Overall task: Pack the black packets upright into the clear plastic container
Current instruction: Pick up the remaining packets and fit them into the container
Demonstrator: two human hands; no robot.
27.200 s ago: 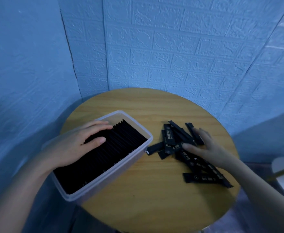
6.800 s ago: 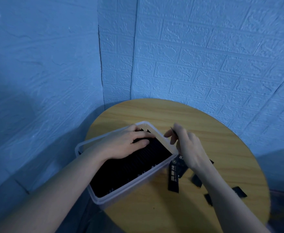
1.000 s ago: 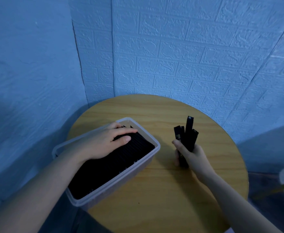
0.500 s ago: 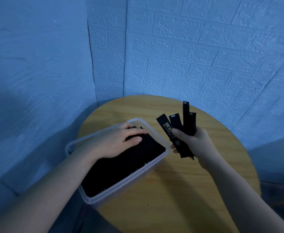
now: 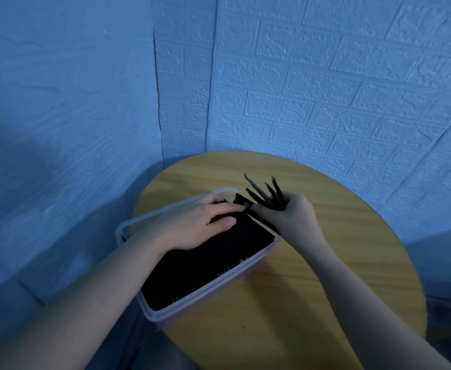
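the box (image 5: 205, 311) is set at the near left edge of the round table (image 5: 326, 263), overhanging it a little, and is almost filled with packets (image 5: 219, 252) standing on edge in a tight row. the left hand (image 5: 192, 225) is laid flat on the tops of the far rows, fingers straight and pointing right – probably so the standing packets are pressed back and kept from toppling, and a gap is left open at the far right corner. the right hand (image 5: 294, 217) is held over that corner, fingers curled round a fanned bunch (image 5: 264, 194) of loose packets, their free ends splayed up and away toward the wall. the lower ends are aimed down into the gap, just beside the left fingertips. both forearms are stretched forward from the near edge – the right wrist is bent inward toward the box. no loose packets are seen elsewhere on the table.
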